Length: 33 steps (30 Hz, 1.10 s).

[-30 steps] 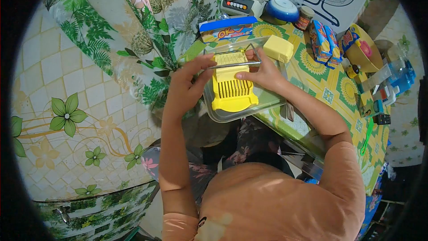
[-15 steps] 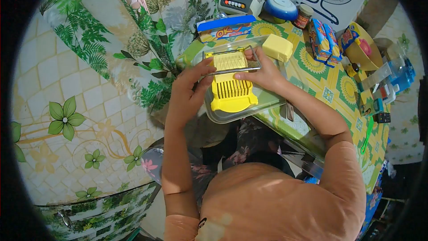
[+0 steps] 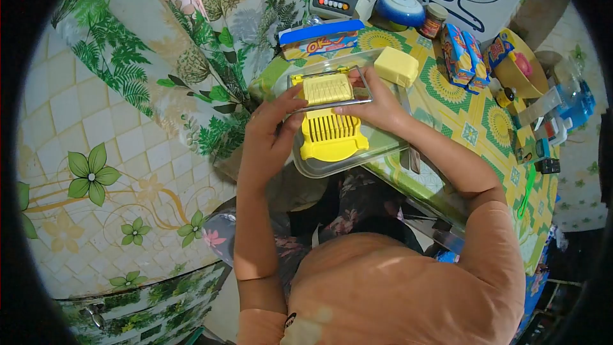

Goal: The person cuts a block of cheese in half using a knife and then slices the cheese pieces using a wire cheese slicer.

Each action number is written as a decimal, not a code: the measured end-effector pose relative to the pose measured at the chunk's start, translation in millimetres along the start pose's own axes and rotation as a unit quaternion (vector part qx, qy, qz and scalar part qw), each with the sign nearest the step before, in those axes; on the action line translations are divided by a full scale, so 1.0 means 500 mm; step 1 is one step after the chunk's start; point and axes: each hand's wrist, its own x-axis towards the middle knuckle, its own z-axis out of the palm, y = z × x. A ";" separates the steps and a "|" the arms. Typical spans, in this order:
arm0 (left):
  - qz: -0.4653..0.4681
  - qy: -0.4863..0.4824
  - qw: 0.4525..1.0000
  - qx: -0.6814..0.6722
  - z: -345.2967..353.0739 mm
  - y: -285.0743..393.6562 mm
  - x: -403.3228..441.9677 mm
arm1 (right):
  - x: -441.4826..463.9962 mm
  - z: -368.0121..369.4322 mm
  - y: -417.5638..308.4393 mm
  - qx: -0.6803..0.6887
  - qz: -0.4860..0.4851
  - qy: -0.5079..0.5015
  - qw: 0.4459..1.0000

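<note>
A yellow wire slicer (image 3: 334, 146) with a slotted bed sits over a clear plastic tray (image 3: 313, 170). Its metal wire frame (image 3: 345, 103) is raised at a slant, and a pale yellow block (image 3: 327, 89), cheese or butter by its look, lies beneath the thin wires. My left hand (image 3: 271, 124) pinches the left end of the frame. On the other side my right hand (image 3: 377, 105) is closed around the frame's right end, thumb towards the slotted bed. A larger yellow block (image 3: 396, 67) rests at the tray's far right, apart from my hands.
Behind the tray stands an open blue-and-orange box (image 3: 321, 41). Along the table's back are a blue bowl (image 3: 401, 11), a jar (image 3: 433, 20) and snack packs (image 3: 463, 57). A tan bowl (image 3: 525, 78) and bottles stand at the right; a patterned curtain (image 3: 191, 38) hangs at the left.
The wire frame sits slightly lower over the block, with both hands still on it. The view has shifted very slightly; other things stay in place.
</note>
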 end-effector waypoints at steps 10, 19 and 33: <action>-0.022 -0.009 1.000 0.007 0.004 0.001 -0.014 | 0.005 0.005 0.028 -0.002 -0.020 0.005 1.000; -0.052 -0.016 0.998 0.014 0.007 0.004 -0.026 | 0.008 0.007 0.039 0.010 -0.036 0.005 0.999; -0.008 -0.007 1.000 0.021 0.013 -0.010 -0.035 | 0.005 0.005 0.023 -0.040 -0.042 0.017 0.998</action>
